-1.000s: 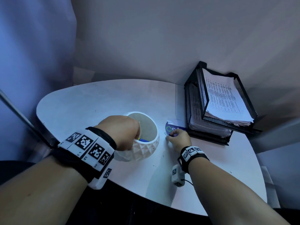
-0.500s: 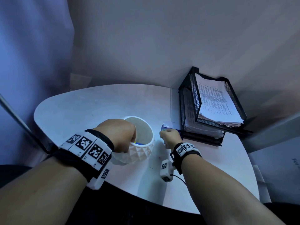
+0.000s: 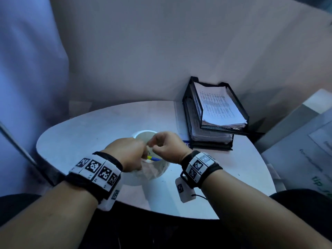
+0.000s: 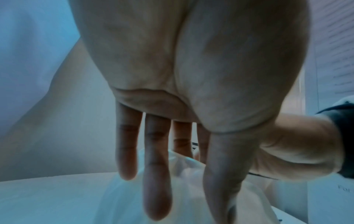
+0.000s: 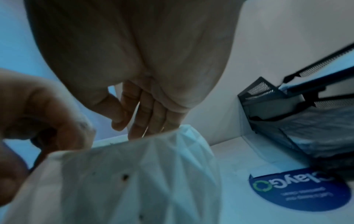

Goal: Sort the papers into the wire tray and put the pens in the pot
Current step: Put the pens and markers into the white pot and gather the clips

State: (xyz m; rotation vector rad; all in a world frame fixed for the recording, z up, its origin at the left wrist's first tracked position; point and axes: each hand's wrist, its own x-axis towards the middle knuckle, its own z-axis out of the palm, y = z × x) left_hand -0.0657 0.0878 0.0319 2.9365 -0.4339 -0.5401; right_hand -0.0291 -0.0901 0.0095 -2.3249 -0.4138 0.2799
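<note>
A white faceted pot point(image 3: 158, 169) point(image 5: 143, 174) stands near the table's front edge, with a blue and yellow pen point(image 3: 154, 158) lying inside it. My left hand point(image 3: 142, 155) point(image 4: 187, 204) grips the pot's near-left rim. Over the pot's mouth hovers my right hand point(image 3: 152, 142) point(image 5: 124, 125), thumb tip against the forefinger; whatever lies between them is hidden. At the back right, the black two-tier wire tray point(image 3: 190, 105) point(image 5: 264, 91) holds a stack of printed papers point(image 3: 219, 108) on top and more papers point(image 3: 210, 137) below.
The round white table point(image 3: 89, 130) sits in a corner between pale walls. A blue round sticker point(image 5: 298, 189) point(image 3: 186, 143) lies flat between the pot and the tray. Pale boards lean beyond the table's right edge.
My right hand has lifted from the table by the blue sticker and moved left over the pot's mouth. My left hand has stayed at the pot's rim.
</note>
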